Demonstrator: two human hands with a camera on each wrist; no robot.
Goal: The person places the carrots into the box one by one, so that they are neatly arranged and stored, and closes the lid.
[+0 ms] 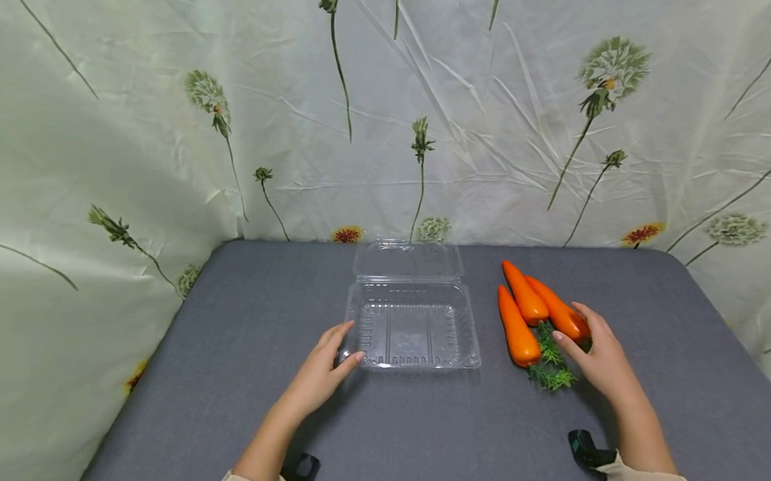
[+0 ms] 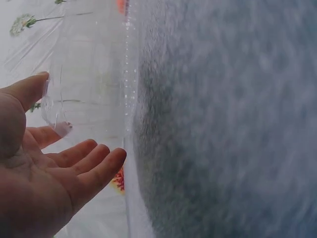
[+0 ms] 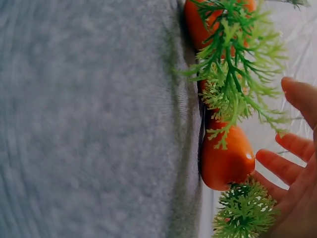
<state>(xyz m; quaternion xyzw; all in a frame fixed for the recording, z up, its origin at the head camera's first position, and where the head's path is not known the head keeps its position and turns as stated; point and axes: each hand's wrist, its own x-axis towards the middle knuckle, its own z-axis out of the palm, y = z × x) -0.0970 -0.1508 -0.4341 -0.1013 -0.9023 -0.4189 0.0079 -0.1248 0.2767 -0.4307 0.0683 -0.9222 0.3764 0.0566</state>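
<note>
A clear plastic clamshell container lies on the grey table with its lid folded back. My left hand is at its near left corner, thumb and forefinger on the rim. In the left wrist view the other fingers of my left hand extend loosely beside the container wall. Three orange carrots with green leafy tops lie right of the container. Over the rightmost carrot my right hand spreads its thumb and fingers. In the right wrist view, fingertips reach close to a carrot, thumb held apart.
The left carrot and the middle carrot lie close together, their leafy tops toward the near side. The grey table meets a floral curtain at the back and left.
</note>
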